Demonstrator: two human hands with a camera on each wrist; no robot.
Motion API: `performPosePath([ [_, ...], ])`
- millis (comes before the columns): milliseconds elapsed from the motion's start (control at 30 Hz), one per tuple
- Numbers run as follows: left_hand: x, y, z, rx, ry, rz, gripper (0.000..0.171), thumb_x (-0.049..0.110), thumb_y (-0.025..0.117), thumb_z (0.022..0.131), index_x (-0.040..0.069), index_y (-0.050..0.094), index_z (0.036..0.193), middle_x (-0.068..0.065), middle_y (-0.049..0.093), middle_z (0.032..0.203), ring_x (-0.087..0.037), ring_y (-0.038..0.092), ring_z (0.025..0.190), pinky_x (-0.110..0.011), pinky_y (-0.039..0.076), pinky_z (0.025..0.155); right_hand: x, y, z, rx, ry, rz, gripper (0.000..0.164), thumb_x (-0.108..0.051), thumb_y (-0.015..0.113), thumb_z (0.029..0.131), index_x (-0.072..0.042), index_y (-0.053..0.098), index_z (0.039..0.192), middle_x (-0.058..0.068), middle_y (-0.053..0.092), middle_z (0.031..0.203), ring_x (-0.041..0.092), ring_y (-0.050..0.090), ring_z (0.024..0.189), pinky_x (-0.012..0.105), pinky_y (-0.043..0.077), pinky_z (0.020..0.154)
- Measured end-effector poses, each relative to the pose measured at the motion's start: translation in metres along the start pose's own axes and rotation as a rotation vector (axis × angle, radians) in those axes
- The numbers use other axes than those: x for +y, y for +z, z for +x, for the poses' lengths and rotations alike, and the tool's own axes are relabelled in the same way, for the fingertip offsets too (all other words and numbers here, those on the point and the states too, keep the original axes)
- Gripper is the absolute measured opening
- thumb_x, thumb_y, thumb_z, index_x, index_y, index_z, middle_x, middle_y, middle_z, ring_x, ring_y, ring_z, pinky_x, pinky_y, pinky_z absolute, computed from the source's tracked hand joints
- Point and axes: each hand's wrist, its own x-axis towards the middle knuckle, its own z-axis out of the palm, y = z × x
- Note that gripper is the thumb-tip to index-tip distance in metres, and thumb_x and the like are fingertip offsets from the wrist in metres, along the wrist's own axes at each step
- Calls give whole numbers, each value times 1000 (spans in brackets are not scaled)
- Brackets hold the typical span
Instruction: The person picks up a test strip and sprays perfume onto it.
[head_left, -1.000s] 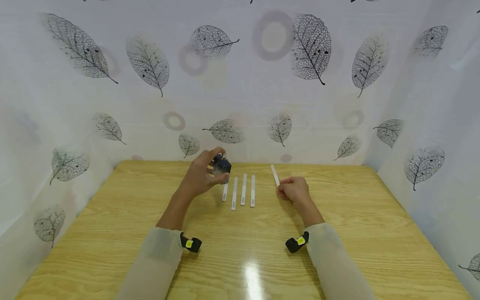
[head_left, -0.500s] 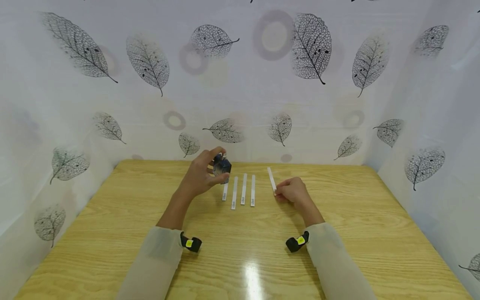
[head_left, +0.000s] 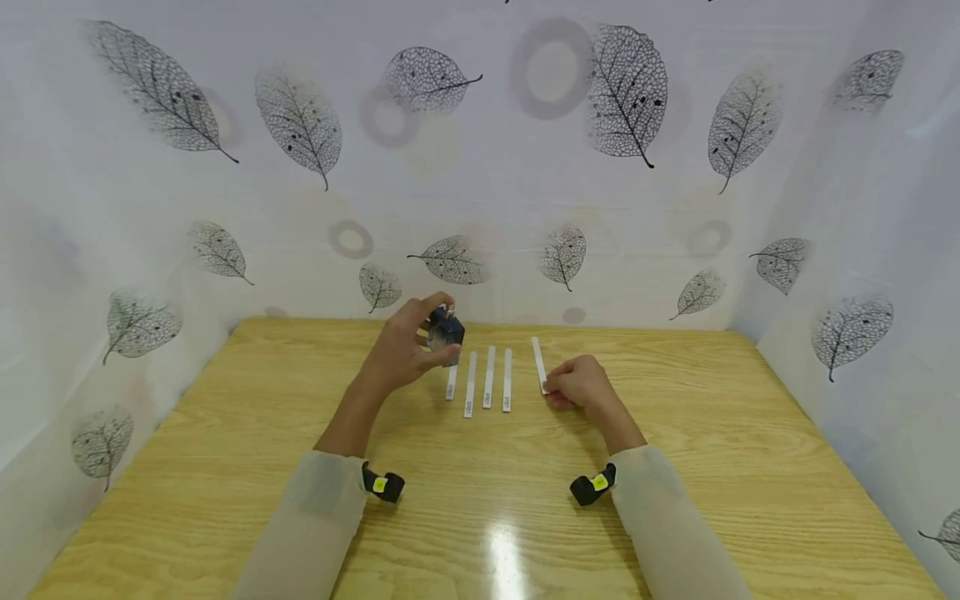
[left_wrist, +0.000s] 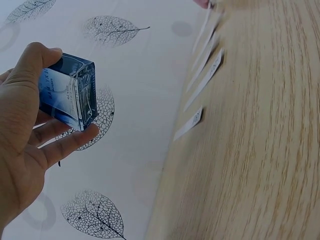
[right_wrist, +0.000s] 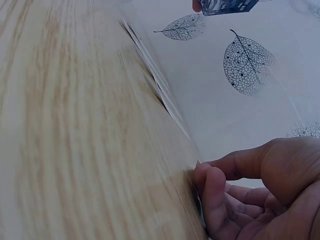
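My left hand [head_left: 397,348] holds a blue glass perfume bottle [head_left: 447,335] above the far part of the table. In the left wrist view the bottle [left_wrist: 67,92] sits between thumb and fingers, its printed face partly showing. To the right, my right hand [head_left: 588,385] pinches the near end of a white paper strip [head_left: 537,360] at the tabletop. Between the hands, several similar strips [head_left: 489,377] lie roughly side by side, small print at their near ends. The bottle overlaps the leftmost strip [head_left: 450,388] in the head view. Fingertips mostly hide the pinched strip in the right wrist view.
The wood-grain table [head_left: 487,475] reaches back to a white leaf-printed curtain [head_left: 480,183], which also closes in both sides. A black camera strap [head_left: 385,485] is on the left wrist and another black camera [head_left: 591,488] on the right.
My right hand has drawn its strip left and toward me, nearer the row of strips. The left hand and bottle have stayed in place.
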Motion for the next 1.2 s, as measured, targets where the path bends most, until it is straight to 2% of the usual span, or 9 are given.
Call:
performPosePath([
  [333,0,1,0,-3,-5,1,72,27,85,86,16,49,148,-13,58,117,-30,65,90,-40,60,72,0,-1,-1,3,-1,-35,14,2,73,90,11,69,100,14,73,80,12,68,61,25,57,57],
  [567,0,0,0,-7,-9,-8,72,27,84,87,23,47,149,-12,58,120,-29,65,93,-41,60,74,-2,-1,-4,10,-7,-95,12,-1,76,89,9,73,96,13,74,79,13,68,61,25,57,57],
  [833,1,0,-1,-7,-19,-4,72,29,84,87,24,47,149,-12,58,120,-28,64,94,-41,60,74,-10,0,-8,31,-33,-156,13,-5,76,91,6,73,98,13,72,85,16,68,68,29,59,63],
  [1000,1,0,-1,-11,-24,-12,72,27,84,87,24,48,149,-12,58,120,-28,64,95,-41,60,75,-17,4,-14,4,-88,-197,14,-8,76,91,5,74,97,13,72,85,19,69,70,31,60,65],
  [1200,3,0,0,-9,-25,-32,71,26,84,87,24,48,148,-13,58,119,-31,64,96,-46,60,75,-21,14,-19,-74,-150,-250,20,-14,74,94,5,76,96,14,72,81,22,70,71,35,60,65],
])
